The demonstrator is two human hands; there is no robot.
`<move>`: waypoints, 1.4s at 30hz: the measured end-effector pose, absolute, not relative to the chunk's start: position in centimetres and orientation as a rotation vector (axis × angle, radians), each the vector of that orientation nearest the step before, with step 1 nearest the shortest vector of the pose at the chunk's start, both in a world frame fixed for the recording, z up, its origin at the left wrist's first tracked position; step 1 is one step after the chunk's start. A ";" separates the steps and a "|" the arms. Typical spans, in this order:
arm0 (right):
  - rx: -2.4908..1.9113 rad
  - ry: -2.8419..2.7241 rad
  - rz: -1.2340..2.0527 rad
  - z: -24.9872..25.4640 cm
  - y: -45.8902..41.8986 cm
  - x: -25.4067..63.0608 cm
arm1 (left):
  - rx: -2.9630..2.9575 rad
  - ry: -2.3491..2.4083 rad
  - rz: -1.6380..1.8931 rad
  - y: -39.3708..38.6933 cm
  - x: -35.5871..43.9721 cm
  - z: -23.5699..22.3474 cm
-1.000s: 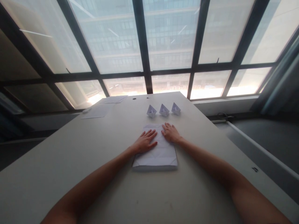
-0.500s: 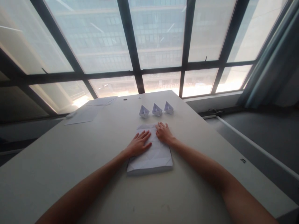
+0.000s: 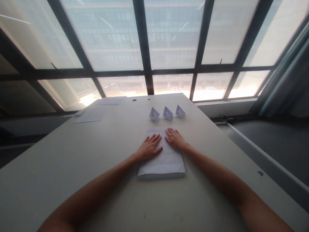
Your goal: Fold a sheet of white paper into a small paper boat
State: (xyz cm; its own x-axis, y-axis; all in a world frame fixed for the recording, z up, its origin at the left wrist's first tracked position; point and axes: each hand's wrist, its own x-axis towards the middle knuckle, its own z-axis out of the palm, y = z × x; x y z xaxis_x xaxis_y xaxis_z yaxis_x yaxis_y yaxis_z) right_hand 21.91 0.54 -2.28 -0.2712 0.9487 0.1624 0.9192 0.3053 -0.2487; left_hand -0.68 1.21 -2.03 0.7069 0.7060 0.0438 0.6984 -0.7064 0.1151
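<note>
A stack of white paper (image 3: 161,166) lies on the pale table (image 3: 72,167) in front of me. My left hand (image 3: 149,147) rests flat on its left half, fingers stretched out. My right hand (image 3: 175,139) lies flat on its upper right part, fingers spread. Both hands press the top sheet and hold nothing. Just beyond the stack, three small folded paper boats stand in a row: the left boat (image 3: 154,114), the middle boat (image 3: 167,112) and the right boat (image 3: 180,111).
Loose white sheets (image 3: 90,114) lie at the table's far left, with more paper (image 3: 111,100) near the far edge. Large windows with dark frames (image 3: 147,72) rise behind the table. The table's right edge drops to a dark floor (image 3: 277,138).
Both hands stay flat on the paper stack. Only the view has swung, first left, then back to the right.
</note>
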 end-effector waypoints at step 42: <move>-1.207 -2.579 0.218 -1.5 -1.3 22.3 | 2.733 1.228 0.190 0.4 -0.9 -1.6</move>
